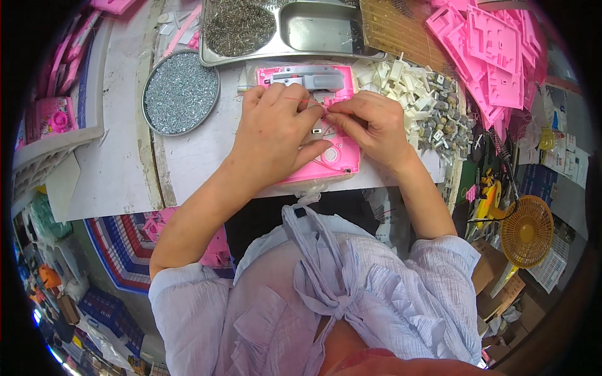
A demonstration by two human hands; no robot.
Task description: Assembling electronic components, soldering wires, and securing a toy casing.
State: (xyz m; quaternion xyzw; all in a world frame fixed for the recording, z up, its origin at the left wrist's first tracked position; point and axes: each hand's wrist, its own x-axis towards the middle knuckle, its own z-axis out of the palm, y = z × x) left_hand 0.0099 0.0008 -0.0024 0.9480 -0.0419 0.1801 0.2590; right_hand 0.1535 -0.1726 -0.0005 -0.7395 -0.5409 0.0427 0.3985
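Note:
A pink plastic housing [347, 156] lies on the table in front of me. A grey plastic part [323, 80] sits along its far side, and thin wires run inside it. My left hand [276, 128] bends over its left half, gripping it, with the thumb across the near part and the index fingertip near the middle. From the right, my right hand [374, 122] pinches a thin red wire [306, 101] between thumb and forefinger, close to the left index fingertip. The wire's end is hidden by the fingers.
A round tray of small screws [180, 93] stands at the left. Beyond the housing is a metal tray [285, 47] with small metal pieces. White plastic parts [401, 88] and grey switch-like pieces [442, 116] are heaped at right, below stacked pink panels [495, 47]. An orange fan [527, 232] stands farther right.

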